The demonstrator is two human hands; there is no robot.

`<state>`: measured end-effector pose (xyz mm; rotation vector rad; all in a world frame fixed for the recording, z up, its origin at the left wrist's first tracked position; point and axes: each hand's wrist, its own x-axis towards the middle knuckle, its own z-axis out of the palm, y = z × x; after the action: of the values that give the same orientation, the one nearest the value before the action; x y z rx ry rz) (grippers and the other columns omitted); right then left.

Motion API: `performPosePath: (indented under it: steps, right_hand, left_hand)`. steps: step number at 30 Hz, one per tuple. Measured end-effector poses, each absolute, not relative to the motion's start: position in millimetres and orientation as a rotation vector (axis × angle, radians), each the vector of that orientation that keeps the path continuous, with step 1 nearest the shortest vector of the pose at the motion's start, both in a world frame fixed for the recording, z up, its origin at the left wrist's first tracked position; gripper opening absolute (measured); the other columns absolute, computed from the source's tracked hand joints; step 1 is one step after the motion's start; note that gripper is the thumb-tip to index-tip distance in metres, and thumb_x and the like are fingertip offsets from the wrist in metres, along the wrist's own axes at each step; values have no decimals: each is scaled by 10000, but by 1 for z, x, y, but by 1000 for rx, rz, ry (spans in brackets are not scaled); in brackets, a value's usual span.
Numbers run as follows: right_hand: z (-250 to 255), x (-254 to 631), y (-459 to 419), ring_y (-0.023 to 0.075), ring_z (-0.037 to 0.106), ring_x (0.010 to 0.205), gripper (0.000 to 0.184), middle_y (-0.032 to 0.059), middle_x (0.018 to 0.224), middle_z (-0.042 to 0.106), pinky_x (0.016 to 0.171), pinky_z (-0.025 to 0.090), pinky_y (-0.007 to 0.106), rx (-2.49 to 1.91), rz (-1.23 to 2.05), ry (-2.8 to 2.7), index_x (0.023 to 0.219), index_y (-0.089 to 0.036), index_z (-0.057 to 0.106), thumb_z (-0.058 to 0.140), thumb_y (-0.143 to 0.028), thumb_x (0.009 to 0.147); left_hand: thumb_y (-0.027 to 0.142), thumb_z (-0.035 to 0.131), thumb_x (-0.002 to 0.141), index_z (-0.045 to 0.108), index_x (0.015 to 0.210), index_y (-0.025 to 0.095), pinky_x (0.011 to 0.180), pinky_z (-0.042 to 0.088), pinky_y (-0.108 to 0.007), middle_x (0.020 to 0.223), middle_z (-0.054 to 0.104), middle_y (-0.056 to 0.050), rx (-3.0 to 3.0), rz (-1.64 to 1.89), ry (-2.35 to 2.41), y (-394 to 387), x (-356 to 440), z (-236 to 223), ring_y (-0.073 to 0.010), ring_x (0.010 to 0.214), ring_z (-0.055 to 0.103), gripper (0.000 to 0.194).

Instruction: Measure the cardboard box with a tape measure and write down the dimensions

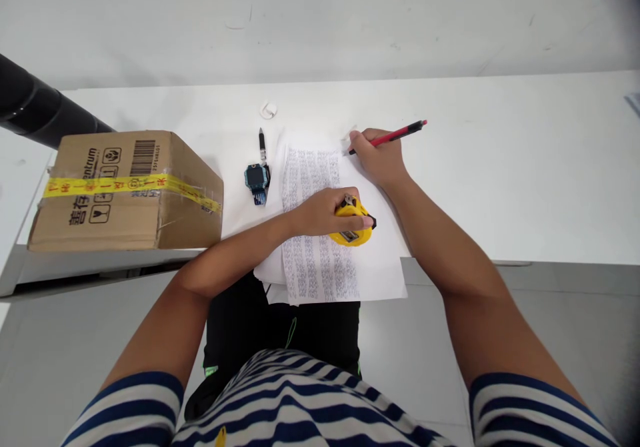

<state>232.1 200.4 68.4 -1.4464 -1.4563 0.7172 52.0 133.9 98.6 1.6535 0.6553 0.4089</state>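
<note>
My left hand (325, 212) is closed around a yellow tape measure (356, 234), which rests on the sheets of paper (377, 270). Columns of small handwriting cover the left and middle of the top sheet, while its right side is blank. In my right hand (383, 160) I grip a red and black pen (395, 135), its tip close to the paper's upper right part, beside the top of the written columns. Whether the tip touches the paper I cannot tell. The sheets overhang the table's front edge, above my lap.
A taped cardboard box (105, 197) stands at the left, with a black pipe (45, 107) behind it. Left of the paper lie a dark smartwatch (256, 179) and a black pen (263, 144). A small white roll-like item (269, 110) is farther back on the white table (500, 180).
</note>
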Motion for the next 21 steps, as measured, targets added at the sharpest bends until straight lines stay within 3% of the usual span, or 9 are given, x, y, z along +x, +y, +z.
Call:
performPosePath:
  steps: [9,21]
  right_hand:
    - [69,232,199,136,501,600,402,-30,543,438,602,477,308,-1444,719,-1454,599,-228,517,611,-495,885]
    - [66,233,200,127,474,598,380,-34,555,428,627,479,317,-1440,671,-1455,602,-224,509,598,-432,907]
  left_hand:
    - [472,705,800,516,761,186,578,434,-253,704,582,12,1654,417,657,133,53,100,-105,627,548,345]
    - [495,708,790,507,749,187,556,396,-239,683,556,20,1635,423,647,133,53,103,-93,605,518,370]
